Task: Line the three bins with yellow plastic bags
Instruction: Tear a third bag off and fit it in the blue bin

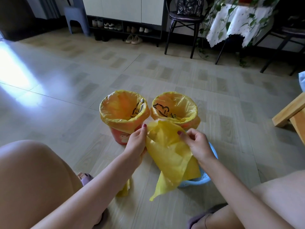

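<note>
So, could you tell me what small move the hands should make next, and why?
Probably pull the mouth of the yellow bag apart. Both orange bins are already lined, but the blue bin beneath is not, and the left hand and right hand pinch the bag's top edge while it hangs flat and unopened.

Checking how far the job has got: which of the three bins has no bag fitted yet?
The pale blue plastic bin nearest the person, under the loose yellow plastic bag. Both orange bins behind it are lined.

Bare forearms, no sleeves; dark red nail polish; purple slippers.
</note>
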